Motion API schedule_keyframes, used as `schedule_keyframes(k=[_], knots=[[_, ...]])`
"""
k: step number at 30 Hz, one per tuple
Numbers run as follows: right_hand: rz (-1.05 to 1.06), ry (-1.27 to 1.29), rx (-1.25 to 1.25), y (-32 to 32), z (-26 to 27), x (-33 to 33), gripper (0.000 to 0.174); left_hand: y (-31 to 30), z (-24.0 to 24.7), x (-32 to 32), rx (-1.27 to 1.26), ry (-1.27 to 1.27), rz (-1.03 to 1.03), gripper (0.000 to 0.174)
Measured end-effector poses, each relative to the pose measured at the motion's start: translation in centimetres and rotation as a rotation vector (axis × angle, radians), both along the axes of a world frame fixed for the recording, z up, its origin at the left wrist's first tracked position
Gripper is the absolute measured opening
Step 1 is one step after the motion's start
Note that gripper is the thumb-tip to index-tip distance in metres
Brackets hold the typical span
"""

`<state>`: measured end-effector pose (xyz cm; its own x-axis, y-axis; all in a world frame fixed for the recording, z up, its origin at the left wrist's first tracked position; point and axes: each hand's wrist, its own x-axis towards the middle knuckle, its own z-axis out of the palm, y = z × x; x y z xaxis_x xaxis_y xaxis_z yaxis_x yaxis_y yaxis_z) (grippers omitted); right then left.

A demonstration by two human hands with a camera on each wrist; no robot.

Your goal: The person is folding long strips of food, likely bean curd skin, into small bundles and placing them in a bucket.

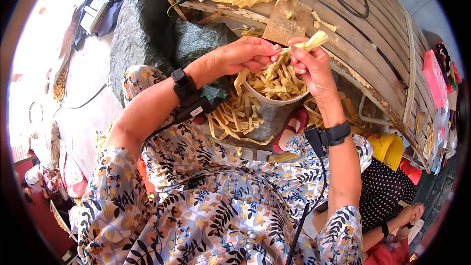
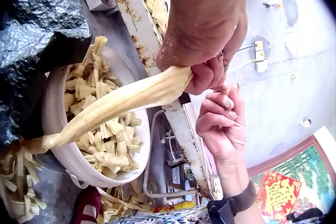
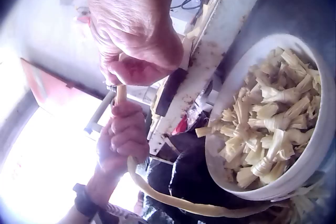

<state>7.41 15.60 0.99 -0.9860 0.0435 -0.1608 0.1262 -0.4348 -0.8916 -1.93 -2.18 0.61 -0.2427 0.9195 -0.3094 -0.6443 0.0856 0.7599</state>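
"Where is the strip (image 2: 123, 98)?"

"Raised between the hands, over the far rim of the white bucket (image 1: 272, 101) of knotted pieces, by the tabletop's (image 1: 365, 37) near edge."

"And the hands?"

"Both closed: the left hand (image 1: 248, 56) grips the strip, and the right hand (image 1: 316, 71) pinches it near its tufted end (image 1: 316, 40)."

"Which way does it point?"

"The tuft points up and right in the head view; the long axis between the hands slants gently that way. The tail hangs beside the left hand."

"Any writing?"

"A white label (image 1: 196, 111) too small to read, and a red-and-gold print (image 2: 279, 193), its character unclear."
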Motion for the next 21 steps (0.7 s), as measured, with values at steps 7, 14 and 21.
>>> schedule_keyframes(k=[7,14,21], knots=[[-0.131,-0.045,-0.102,1.5,0.5,0.3,0.016,-0.4,-0.5,-1.3,0.025,0.075,0.006,0.025],[-0.279,-0.016,-0.039,3.9,1.0,-2.1,0.012,0.7,1.5,-3.8,-0.131,0.728,0.143,0.023],[-0.454,0.05,0.026,4.2,0.9,-6.5,0.013,3.6,1.4,-8.4,-0.185,1.062,0.433,0.021]])
